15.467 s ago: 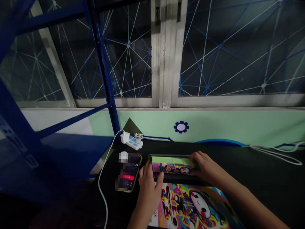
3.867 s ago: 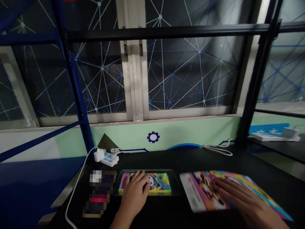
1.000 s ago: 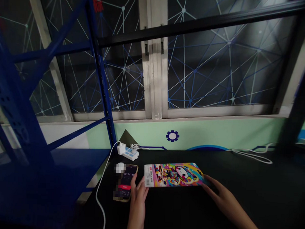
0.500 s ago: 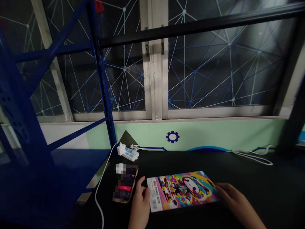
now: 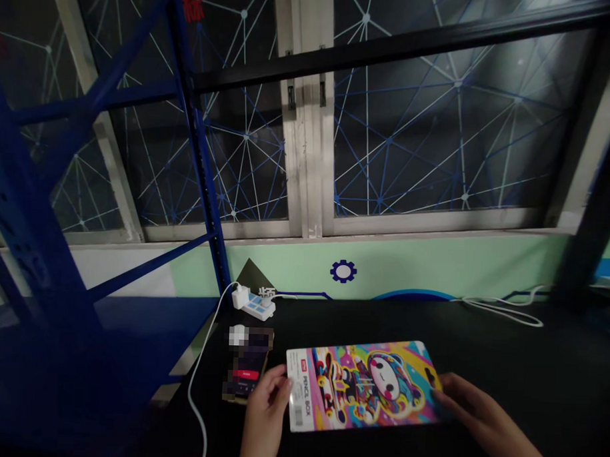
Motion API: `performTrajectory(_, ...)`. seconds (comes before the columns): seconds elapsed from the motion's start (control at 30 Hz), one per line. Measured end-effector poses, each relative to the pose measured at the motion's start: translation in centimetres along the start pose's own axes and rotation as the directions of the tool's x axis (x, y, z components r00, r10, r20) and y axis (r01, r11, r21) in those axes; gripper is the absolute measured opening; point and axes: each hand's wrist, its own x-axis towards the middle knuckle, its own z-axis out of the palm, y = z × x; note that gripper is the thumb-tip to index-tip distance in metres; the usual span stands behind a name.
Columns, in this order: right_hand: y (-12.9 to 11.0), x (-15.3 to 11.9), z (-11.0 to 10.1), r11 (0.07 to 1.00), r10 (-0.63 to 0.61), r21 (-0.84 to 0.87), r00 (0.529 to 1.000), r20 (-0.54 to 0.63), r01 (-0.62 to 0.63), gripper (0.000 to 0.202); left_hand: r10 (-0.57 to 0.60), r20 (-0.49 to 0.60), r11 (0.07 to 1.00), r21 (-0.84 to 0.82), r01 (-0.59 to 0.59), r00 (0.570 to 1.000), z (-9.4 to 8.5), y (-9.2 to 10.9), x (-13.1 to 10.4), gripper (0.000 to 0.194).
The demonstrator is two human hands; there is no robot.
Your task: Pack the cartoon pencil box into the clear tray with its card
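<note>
A flat, colourful pencil box package (image 5: 364,385) with a cartoon figure lies sideways between my hands, its white labelled end at the left. My left hand (image 5: 269,400) pinches that white end between thumb and fingers. At the opposite end, my right hand (image 5: 471,404) grips the edge beside the dark hanging slot, thumb on the front and fingers partly hidden behind. The package is slightly tilted towards me over the black table (image 5: 505,355).
Left of the package lies a phone (image 5: 247,373), partly blurred out. Behind it sits a white power strip (image 5: 255,304) with a white cable (image 5: 195,385) running forward. Another white cable (image 5: 507,310) lies at the back right. A blue rack (image 5: 48,259) stands at the left.
The package has come nearer and its face is tipped up more towards me. My left hand has shifted left and now holds the package's end, overlapping the phone's edge.
</note>
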Motion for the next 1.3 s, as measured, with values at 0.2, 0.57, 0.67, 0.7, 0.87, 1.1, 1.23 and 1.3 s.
performTrajectory(0.2,1.3,-0.6,0.4,0.986,-0.118,-0.141,0.972,-0.202,0.091,0.039,0.085,-0.054,0.996,0.023,-0.084,0.995,0.0,0.7,-0.7,0.042)
performTrajectory(0.57,-0.2,-1.6,0.8,0.927,-0.23,-0.317,0.971,-0.06,0.2,0.018,0.185,-0.045,0.979,0.095,-0.18,0.982,0.0,-0.1,-0.8,0.038)
performTrajectory(0.67,0.0,-1.7,1.0,0.9,-0.217,-0.394,0.975,-0.04,0.185,0.033,0.209,0.004,0.955,0.217,-0.205,0.978,0.4,-0.4,-0.9,0.026)
performTrajectory(0.7,0.1,-1.7,1.1,0.893,-0.212,-0.411,0.977,-0.029,0.181,0.036,0.211,-0.005,0.949,0.242,-0.204,0.977,0.7,-0.4,-1.0,0.023)
performTrajectory(0.87,0.2,-1.4,1.4,0.869,-0.192,-0.455,0.98,0.05,0.194,0.047,0.194,0.008,0.937,0.293,-0.188,0.981,1.2,-0.3,-1.0,0.011)
performTrajectory(1.1,-0.7,-1.2,1.7,0.872,-0.111,-0.452,0.975,0.193,0.189,0.064,0.135,-0.038,0.939,0.324,-0.115,0.99,1.3,-1.3,-0.8,0.059)
performTrajectory(1.23,-0.4,-1.2,1.9,0.855,-0.107,-0.492,0.984,0.14,0.163,0.07,0.259,-0.057,0.879,0.428,-0.21,0.964,2.5,-1.3,-1.4,0.069)
performTrajectory(1.3,-0.1,-1.1,2.3,0.851,-0.145,-0.502,0.988,0.051,0.151,0.066,0.284,-0.096,0.865,0.455,-0.212,0.954,3.1,-1.1,-1.6,0.072)
